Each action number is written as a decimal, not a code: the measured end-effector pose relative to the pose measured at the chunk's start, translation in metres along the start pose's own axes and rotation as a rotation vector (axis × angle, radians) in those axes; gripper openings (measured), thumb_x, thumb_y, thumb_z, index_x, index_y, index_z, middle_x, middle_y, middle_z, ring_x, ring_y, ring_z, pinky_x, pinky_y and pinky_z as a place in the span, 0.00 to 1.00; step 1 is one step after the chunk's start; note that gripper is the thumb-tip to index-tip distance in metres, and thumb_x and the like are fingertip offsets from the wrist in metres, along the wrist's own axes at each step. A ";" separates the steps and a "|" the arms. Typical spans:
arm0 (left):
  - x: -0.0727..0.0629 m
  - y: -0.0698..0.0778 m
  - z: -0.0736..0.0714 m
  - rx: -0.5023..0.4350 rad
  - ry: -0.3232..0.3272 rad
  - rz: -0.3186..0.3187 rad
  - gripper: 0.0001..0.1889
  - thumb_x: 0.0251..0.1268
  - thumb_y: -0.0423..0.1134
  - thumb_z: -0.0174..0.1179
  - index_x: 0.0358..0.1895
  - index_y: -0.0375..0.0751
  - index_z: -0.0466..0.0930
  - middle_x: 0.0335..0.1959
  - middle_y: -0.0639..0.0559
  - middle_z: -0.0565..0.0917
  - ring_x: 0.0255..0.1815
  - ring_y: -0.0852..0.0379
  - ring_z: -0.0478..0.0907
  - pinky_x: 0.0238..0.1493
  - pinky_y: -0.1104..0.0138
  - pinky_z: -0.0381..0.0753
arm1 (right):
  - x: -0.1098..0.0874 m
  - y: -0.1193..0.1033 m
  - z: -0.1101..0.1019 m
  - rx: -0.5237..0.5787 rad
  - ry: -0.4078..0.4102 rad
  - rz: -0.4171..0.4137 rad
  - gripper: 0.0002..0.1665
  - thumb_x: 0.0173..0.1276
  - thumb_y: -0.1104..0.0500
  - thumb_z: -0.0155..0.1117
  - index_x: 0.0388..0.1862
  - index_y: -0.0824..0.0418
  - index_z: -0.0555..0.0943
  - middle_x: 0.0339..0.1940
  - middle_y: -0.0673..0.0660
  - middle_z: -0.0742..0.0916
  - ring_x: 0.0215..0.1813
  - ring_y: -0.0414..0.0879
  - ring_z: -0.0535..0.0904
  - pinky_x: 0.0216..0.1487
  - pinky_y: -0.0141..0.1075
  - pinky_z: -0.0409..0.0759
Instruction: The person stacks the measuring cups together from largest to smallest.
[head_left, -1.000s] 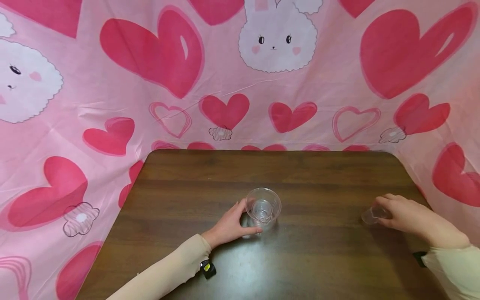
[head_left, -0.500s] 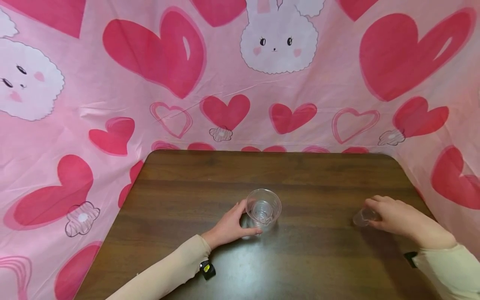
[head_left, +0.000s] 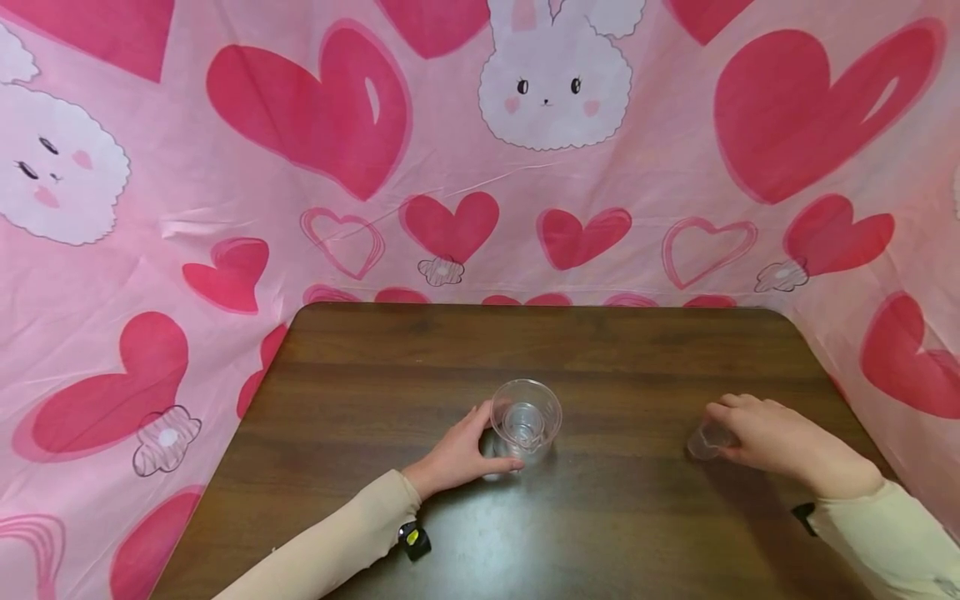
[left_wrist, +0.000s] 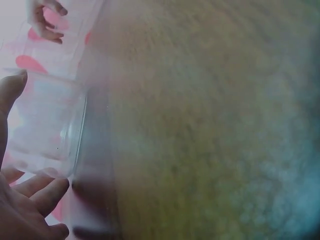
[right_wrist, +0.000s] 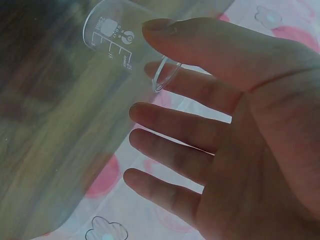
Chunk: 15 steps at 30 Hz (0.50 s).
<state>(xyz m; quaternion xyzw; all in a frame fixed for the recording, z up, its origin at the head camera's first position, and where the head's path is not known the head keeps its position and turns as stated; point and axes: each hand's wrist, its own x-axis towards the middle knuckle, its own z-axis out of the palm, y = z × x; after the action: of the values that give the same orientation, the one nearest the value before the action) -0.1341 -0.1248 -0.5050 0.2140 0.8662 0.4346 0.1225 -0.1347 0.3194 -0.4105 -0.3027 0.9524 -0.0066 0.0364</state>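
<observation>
My left hand holds a clear cup upright on the table, thumb on the near side and fingers on the far side. In the left wrist view the transparent wall of the cup shows between thumb and fingers. Over the table's right half, my right hand pinches a small clear glass beaker. Close up in the right wrist view, thumb and index finger grip the beaker near its rim, while the other fingers extend free. White volume markings show on its side. Whether its base touches the table is unclear.
Both hands work over a dark brown wooden table. A pink cloth with hearts and rabbits hangs behind it and along both sides. Bare tabletop lies between the cup and the beaker.
My right hand has moved left across the table with the beaker, closer to the cup. The left hand and the cup have stayed in place.
</observation>
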 end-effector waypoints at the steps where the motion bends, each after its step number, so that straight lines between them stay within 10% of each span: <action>1: 0.000 0.000 0.000 0.001 -0.001 0.002 0.47 0.56 0.60 0.77 0.77 0.56 0.63 0.67 0.55 0.75 0.68 0.58 0.74 0.70 0.52 0.73 | 0.001 -0.001 -0.001 -0.002 -0.002 -0.002 0.25 0.44 0.60 0.86 0.40 0.60 0.83 0.34 0.53 0.82 0.36 0.54 0.81 0.34 0.52 0.81; 15: 0.001 0.006 -0.006 0.019 -0.031 0.013 0.46 0.57 0.59 0.77 0.75 0.53 0.64 0.67 0.55 0.76 0.68 0.57 0.74 0.70 0.53 0.72 | 0.011 -0.017 -0.010 -0.028 0.009 -0.047 0.23 0.46 0.57 0.87 0.37 0.57 0.82 0.32 0.50 0.80 0.36 0.52 0.80 0.34 0.51 0.80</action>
<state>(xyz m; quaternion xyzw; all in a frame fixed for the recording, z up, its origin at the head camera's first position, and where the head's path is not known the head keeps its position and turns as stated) -0.1357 -0.1253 -0.4972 0.2275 0.8670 0.4237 0.1309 -0.1345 0.2994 -0.4008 -0.3257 0.9451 0.0044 0.0278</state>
